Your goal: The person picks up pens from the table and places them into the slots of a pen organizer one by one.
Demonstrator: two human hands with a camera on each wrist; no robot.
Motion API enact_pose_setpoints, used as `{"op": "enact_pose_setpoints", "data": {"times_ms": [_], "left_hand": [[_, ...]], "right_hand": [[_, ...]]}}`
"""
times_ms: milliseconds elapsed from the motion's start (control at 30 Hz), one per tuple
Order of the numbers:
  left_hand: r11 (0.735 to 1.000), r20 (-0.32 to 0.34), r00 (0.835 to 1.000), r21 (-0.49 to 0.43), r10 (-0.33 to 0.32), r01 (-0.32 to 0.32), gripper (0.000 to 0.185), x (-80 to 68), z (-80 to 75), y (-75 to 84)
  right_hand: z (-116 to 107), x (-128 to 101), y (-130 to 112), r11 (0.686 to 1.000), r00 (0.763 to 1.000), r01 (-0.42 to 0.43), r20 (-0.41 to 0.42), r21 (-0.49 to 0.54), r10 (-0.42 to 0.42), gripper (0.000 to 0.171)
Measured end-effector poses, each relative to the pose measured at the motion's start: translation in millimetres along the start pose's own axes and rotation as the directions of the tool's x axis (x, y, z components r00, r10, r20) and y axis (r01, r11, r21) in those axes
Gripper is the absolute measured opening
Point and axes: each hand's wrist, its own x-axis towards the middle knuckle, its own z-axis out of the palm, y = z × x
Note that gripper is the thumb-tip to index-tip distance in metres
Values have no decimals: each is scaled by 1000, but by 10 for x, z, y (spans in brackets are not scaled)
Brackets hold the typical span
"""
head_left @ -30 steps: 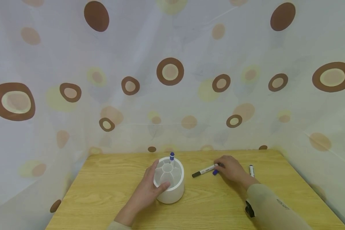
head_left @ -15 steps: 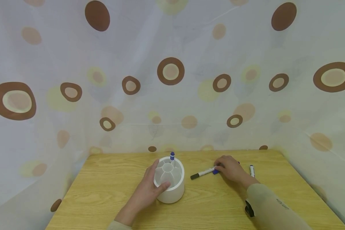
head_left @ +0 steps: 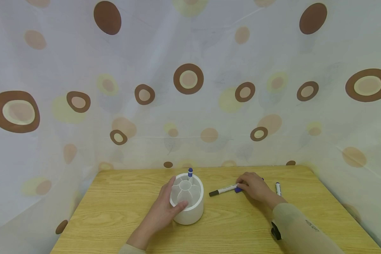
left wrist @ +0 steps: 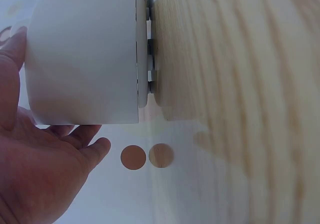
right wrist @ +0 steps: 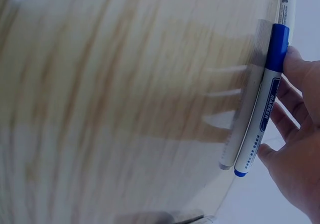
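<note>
My left hand (head_left: 165,206) grips a white round pen holder (head_left: 190,216) on the wooden table, thumb over the near rim and fingers round its left side. Its open top is split into compartments around a central ring. A marker with a blue end (head_left: 190,173) stands in a far compartment. My right hand (head_left: 255,187) pinches a blue-capped whiteboard marker (right wrist: 262,103) lying on the table; in the head view the hand hides its middle. Beside it, pointing left, lies a black-capped marker (head_left: 223,191), its right end hidden by the fingers.
Another white marker with a blue end (head_left: 278,188) lies right of my right hand, partly hidden by the forearm. A wooden table (head_left: 127,197) meets a white curtain (head_left: 209,113) with brown and yellow dots at its back and sides.
The black-capped marker has slid slightly left. The blue-capped marker's tail end now shows behind my right hand, which has barely moved. My left hand and the pen holder stay put.
</note>
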Motion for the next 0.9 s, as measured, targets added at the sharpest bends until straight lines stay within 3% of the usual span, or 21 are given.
{"op": "enact_pose_setpoints", "data": {"times_ms": [267, 533, 900], "left_hand": [[1000, -1, 1000, 2, -6, 6, 102, 7, 6, -4], [1000, -2, 1000, 6, -7, 7, 102, 4, 6, -5], [1000, -6, 1000, 3, -5, 5, 102, 6, 11, -14]], "right_hand": [[62, 1, 99, 1000, 999, 25, -47, 14, -24, 2], [91, -16, 155, 998, 993, 44, -108, 33, -40, 12], [-16, 14, -18, 987, 988, -94, -107, 127, 108, 8]]}}
